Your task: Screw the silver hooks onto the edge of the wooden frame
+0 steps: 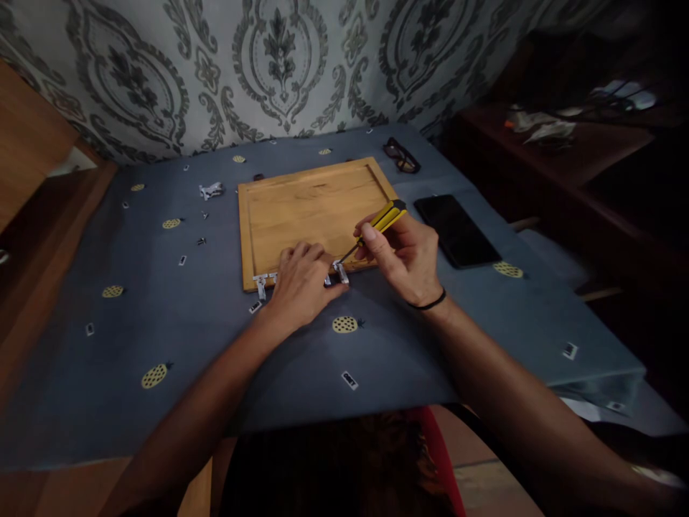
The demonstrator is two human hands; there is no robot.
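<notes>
A wooden panel [317,208] with a raised frame lies flat on the blue cloth. My right hand [403,251] is closed round a yellow and black screwdriver [383,217], whose tip meets a metal hinge [340,271] at the panel's near edge. My left hand [306,281] rests on that same edge beside the hinge; its fingers are bent over the wood, and whether they pinch anything is hidden. Left of it, another metal hinge [261,285] sits at the panel's near left corner.
Loose metal hardware [211,190] and small screws [201,241] lie left of the panel. A black phone [457,231] and dark glasses [401,156] are on its right. The tablecloth [215,345] ends in front of my lap; a patterned curtain [215,86] hangs behind.
</notes>
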